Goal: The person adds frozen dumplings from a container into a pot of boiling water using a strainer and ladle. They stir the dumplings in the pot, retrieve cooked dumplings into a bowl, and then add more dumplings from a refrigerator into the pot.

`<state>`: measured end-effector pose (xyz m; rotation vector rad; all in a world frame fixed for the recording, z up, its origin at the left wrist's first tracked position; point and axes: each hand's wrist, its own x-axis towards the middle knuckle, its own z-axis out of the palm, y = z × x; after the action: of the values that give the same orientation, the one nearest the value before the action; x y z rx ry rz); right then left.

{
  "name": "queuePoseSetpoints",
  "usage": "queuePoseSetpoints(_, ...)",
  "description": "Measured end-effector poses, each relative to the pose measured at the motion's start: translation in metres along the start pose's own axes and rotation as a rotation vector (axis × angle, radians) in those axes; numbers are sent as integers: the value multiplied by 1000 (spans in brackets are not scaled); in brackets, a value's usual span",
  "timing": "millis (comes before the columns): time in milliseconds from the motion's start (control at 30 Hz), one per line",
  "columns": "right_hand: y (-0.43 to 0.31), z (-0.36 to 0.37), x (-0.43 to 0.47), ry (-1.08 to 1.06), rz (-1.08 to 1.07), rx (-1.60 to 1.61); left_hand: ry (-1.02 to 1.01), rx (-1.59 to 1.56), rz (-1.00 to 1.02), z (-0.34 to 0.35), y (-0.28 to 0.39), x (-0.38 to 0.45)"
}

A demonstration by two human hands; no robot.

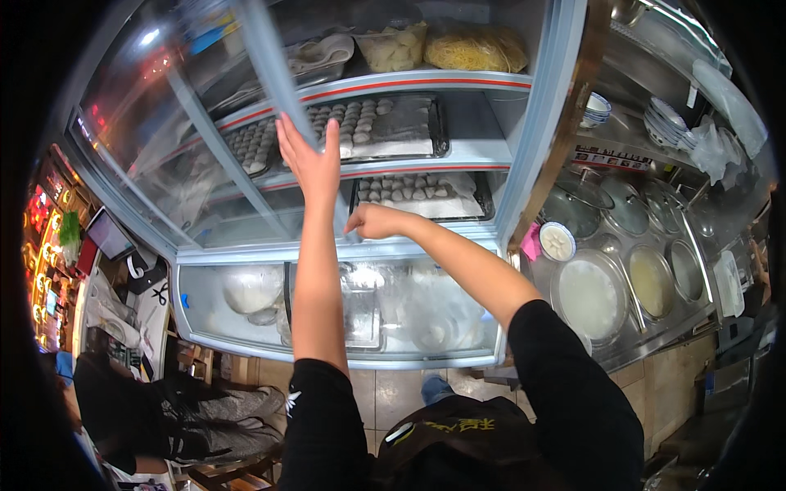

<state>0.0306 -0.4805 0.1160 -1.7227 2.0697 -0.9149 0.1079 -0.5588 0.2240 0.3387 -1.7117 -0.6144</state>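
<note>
The sliding glass door of a display refrigerator, with a blurred pale frame, stands partly across the cabinet. My left hand is raised against the frame's edge, thumb and fingers spread apart. Lower down, my right hand is curled with its fingertips at the bottom of the same frame; whether they grip it is hidden. Behind the hands, a dark tray on the middle shelf carries rows of pale dumplings. A second tray on the shelf below bears more dumplings, with a white sheet in front.
On the upper shelf lie a bag of yellow noodles and a tub. A glass-topped lower compartment fronts the cabinet. Pots of liquid and lids occupy the right counter. Another person is at the lower left.
</note>
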Motion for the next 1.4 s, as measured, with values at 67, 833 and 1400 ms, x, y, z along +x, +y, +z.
queuePoseSetpoints(67,-9,-22,1,459,-248,60,84,424,-24,8,-44,28)
queuePoseSetpoints(833,-150,-233,-99,794,310,702,-789,-2042,-1202,9,32,-49)
queuePoseSetpoints(1400,-152,7,-449,763,712,-265,-1291,-1652,-1842,-20,194,-388)
